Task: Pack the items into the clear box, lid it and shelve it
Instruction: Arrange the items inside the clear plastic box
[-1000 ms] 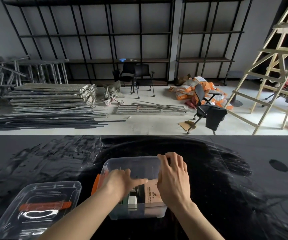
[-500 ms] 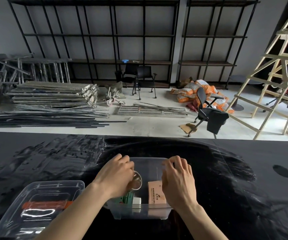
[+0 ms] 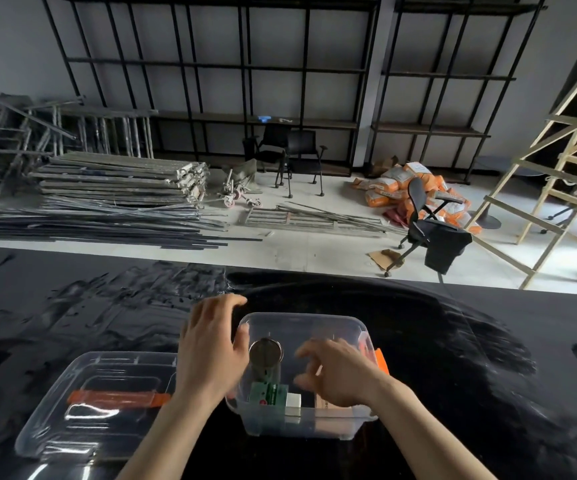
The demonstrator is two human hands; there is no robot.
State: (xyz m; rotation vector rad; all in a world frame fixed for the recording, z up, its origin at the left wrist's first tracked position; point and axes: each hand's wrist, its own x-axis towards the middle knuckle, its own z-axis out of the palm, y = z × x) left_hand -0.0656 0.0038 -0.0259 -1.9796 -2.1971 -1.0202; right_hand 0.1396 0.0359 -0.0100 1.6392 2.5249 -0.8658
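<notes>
Wooden ladder (image 3: 557,174) right; office chair (image 3: 429,220) near orange sacks (image 3: 405,181); metal stack (image 3: 120,178) left

Two bare forearms, no sleeves, watch or rings to be seen; left hand (image 3: 211,344), right hand (image 3: 340,374).

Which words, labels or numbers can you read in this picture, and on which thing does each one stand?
No text can be read.
Green carton in the clear box: a red mark and print, too small to read.
Brown packet in the box: print blurred, partly hidden by the right hand.
Orange sacks on the floor: dark print, too small to read.
</notes>
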